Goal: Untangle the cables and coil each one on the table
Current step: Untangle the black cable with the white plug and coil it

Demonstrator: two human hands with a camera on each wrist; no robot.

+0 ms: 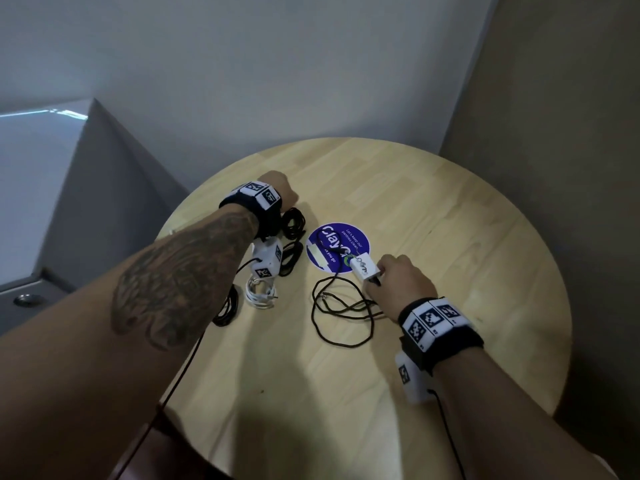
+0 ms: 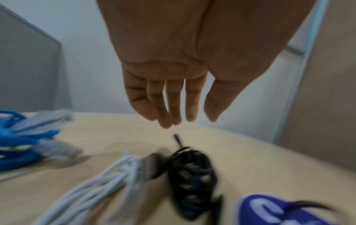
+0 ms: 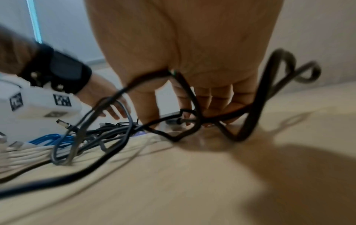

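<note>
Right-hand grip [image 1: 388,277] pinches the black cable's [image 1: 341,311] plug end beside the white adapter [image 1: 363,268], its slack looped just behind on the tabletop [image 1: 450,237], presumably to start coiling; your left hand [image 2: 173,91] hovers slack-fingered over finished coils [image 2: 192,179].

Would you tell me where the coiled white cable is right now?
In the head view, the coiled white cable lies on the table, left of the loose black cable, beneath the left hand's forearm.

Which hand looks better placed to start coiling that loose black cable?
The right hand, probably: it already pinches the loose black cable at its white plug end. The left hand hangs open over finished coils.
</note>
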